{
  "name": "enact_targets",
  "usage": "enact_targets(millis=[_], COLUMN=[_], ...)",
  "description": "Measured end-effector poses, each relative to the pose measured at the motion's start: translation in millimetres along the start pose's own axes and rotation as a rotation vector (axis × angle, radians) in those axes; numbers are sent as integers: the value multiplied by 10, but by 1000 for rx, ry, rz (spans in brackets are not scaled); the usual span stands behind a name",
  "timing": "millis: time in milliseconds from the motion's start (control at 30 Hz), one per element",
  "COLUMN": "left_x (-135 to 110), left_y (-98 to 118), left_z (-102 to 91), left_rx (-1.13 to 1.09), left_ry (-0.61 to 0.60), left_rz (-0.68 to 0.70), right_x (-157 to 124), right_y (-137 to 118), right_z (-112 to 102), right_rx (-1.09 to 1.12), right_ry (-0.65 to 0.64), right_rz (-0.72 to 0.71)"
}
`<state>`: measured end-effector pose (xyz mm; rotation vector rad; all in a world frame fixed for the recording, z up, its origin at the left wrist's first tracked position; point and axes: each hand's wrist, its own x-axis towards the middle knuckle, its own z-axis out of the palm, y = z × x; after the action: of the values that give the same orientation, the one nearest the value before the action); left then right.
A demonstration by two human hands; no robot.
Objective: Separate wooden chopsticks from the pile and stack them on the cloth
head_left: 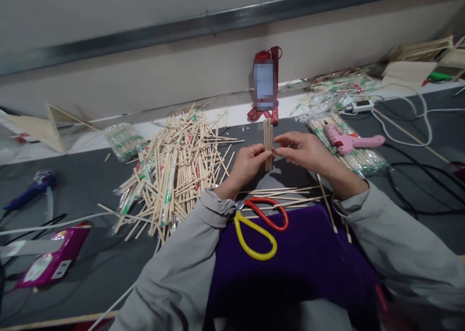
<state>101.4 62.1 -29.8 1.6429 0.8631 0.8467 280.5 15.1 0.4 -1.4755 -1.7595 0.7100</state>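
Head view: a few sticks [268, 140] are held upright above the middle of the bench [90, 190], pinched between the closed left hand [247, 166] and right hand [305, 152], beside the pile [178, 166]. Ends are best kept flush and the grip firm, so none slips.

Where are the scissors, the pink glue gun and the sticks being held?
scissors [256, 228], head view, on the yellow handle
pink glue gun [345, 141], head view, on its body
held sticks [268, 130], head view, upper half
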Motion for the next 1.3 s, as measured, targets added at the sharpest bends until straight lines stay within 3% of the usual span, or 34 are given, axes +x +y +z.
enact_targets(millis=[133, 433, 667, 833, 933, 1033, 1100, 1200, 1300], left_x=[-22, -46, -44, -58, -40, 7, 42, 69, 59], left_y=[-19, -44, -28, -66, -88, -23, 73, 242, 377], left_z=[-30, -101, -114, -73, -76, -181, -317, -555, -723], left_rx=[-15, -54, -26, -72, -96, -153, -238, -272, -265], left_ry=[-46, -169, -177, -146, -101, 18, 132, 271, 335], left_rz=[-3, 6, 69, 55, 13, -21, -13, 52, 95], right_x=[-14, 20, 30, 20, -12, -68, -116, -199, -275], right_y=[-21, -21, 31, 13, -11, -70, -128, -201, -223], right_z=[7, 143, 148, 189, 171, 75, 13, 13, 108], right_rx=[-8, 46, 68, 39, 58, -31, -207, -561, -884], right_ry=[43, 46, 7, 48, 131, 162, 41, -287, -500], right_rz=[-194, -312, -300, -286, -228, -197, -225, -256, -203])
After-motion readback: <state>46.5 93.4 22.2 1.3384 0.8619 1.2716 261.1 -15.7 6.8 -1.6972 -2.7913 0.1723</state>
